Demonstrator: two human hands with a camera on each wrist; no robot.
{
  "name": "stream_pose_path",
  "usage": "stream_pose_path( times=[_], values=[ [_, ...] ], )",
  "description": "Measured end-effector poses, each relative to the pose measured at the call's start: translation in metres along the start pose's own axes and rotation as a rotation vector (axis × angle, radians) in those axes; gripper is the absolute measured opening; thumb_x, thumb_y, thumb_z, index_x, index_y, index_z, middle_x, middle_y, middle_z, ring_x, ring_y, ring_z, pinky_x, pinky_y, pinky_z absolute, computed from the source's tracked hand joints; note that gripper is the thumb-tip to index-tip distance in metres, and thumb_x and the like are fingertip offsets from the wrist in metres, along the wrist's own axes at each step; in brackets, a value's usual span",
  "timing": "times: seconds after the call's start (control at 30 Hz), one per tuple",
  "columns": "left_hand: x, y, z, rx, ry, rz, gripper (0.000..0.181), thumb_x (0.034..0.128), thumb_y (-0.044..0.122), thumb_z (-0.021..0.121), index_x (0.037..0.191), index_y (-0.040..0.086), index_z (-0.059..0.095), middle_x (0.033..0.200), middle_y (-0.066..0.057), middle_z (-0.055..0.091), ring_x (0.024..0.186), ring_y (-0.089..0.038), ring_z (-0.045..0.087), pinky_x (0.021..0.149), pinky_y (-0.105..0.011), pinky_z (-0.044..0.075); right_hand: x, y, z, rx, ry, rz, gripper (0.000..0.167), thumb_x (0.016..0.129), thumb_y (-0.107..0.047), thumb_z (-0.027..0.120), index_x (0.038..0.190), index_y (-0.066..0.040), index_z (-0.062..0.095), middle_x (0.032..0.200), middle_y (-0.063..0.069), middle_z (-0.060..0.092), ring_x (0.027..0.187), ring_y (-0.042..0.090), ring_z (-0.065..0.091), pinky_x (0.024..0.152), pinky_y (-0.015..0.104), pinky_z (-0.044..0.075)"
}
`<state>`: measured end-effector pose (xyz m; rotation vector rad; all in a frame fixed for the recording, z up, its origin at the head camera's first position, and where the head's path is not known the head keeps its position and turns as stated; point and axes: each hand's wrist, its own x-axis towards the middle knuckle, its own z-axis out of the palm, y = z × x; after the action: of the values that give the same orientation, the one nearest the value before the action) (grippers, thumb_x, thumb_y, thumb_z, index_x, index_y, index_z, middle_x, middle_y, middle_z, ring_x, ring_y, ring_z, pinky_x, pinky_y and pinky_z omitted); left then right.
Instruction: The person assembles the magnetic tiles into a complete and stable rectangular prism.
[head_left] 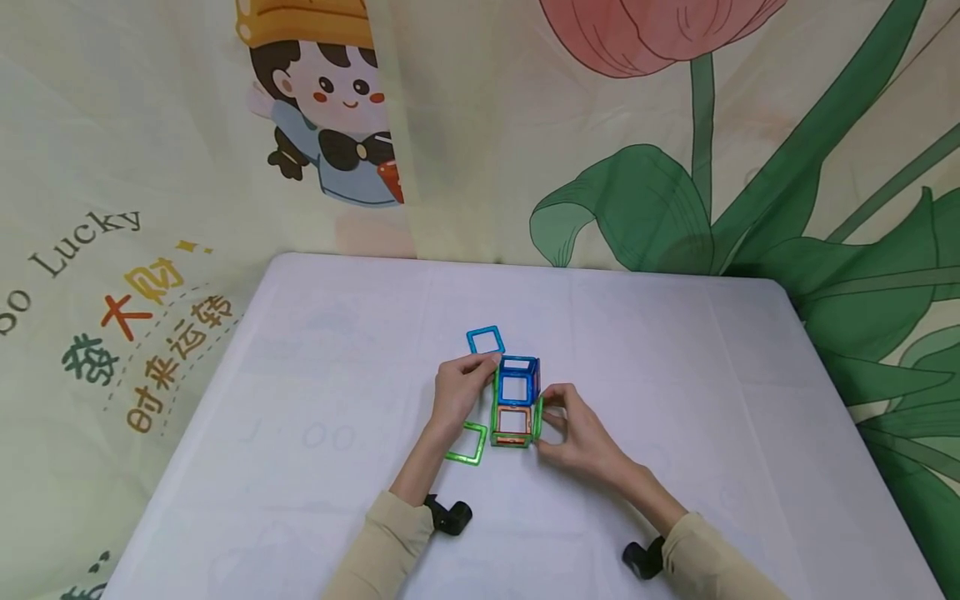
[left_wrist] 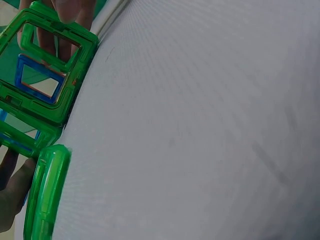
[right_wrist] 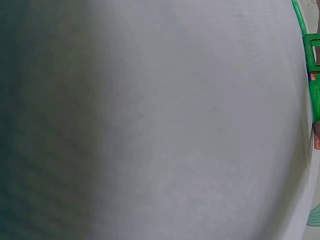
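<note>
A box-like structure of magnetic tiles [head_left: 514,388], made of open square frames in blue, orange and green, stands mid-table. My left hand [head_left: 459,392] holds its left side near the far corner, fingertips bunched there. On the opposite side, my right hand [head_left: 579,432] grips a green square magnetic tile [head_left: 537,418] between thumb and fingers, against the structure's near right side. In the left wrist view, green frames [left_wrist: 60,112] of the structure fill the upper left corner. The right wrist view catches only a sliver of green tile [right_wrist: 313,55] at its edge.
A loose light-blue square tile [head_left: 486,339] lies beyond the left hand. Nearer the left forearm, a green square tile [head_left: 469,443] lies partly covered by that hand. The white table [head_left: 337,375] meets a printed cloth backdrop [head_left: 465,125] behind.
</note>
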<state>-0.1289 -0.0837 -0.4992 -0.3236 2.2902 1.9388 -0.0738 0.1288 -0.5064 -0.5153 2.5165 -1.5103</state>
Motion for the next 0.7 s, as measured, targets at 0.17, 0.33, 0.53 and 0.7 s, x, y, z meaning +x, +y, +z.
stream_pose_path(
  times=[0.17, 0.33, 0.53, 0.7],
  values=[
    [-0.0004, 0.0, -0.0002, -0.007, -0.001, -0.001, 0.032, 0.0967, 0.038, 0.072, 0.116, 0.013, 0.079, 0.115, -0.005, 0.076, 0.099, -0.013, 0.067, 0.087, -0.022, 0.057, -0.0004, -0.002, 0.0012, 0.036, -0.011, 0.011, 0.071, 0.076, 0.01, 0.081, 0.134, 0.0, 0.041, 0.136, 0.021, 0.052, 0.131, 0.038, 0.056, 0.106, 0.032, 0.05],
    [-0.0004, 0.0002, -0.0002, -0.016, -0.002, -0.002, 0.031, 0.0965, 0.037, 0.073, 0.115, 0.013, 0.08, 0.114, -0.005, 0.076, 0.099, -0.012, 0.067, 0.086, -0.022, 0.057, -0.0003, -0.0026, 0.0028, 0.063, -0.019, 0.019, 0.07, 0.078, 0.013, 0.079, 0.135, 0.0, 0.04, 0.137, 0.023, 0.052, 0.132, 0.038, 0.055, 0.104, 0.032, 0.051],
    [-0.0002, 0.0001, -0.0001, -0.017, 0.002, -0.004, 0.03, 0.0965, 0.036, 0.073, 0.115, 0.013, 0.08, 0.115, -0.005, 0.076, 0.098, -0.012, 0.067, 0.087, -0.022, 0.057, -0.0011, -0.003, 0.0026, 0.05, -0.022, 0.02, 0.06, 0.083, 0.009, 0.073, 0.134, 0.0, 0.043, 0.137, 0.023, 0.052, 0.132, 0.037, 0.055, 0.105, 0.033, 0.051],
    [-0.0001, 0.0004, 0.0002, -0.014, 0.002, -0.005, 0.032, 0.0964, 0.037, 0.073, 0.115, 0.013, 0.08, 0.114, -0.005, 0.076, 0.097, -0.012, 0.067, 0.086, -0.021, 0.057, -0.0013, -0.0055, 0.0039, 0.073, 0.012, 0.062, 0.042, 0.093, 0.003, 0.064, 0.13, -0.001, 0.046, 0.134, 0.019, 0.055, 0.128, 0.032, 0.058, 0.103, 0.032, 0.053]
  ],
)
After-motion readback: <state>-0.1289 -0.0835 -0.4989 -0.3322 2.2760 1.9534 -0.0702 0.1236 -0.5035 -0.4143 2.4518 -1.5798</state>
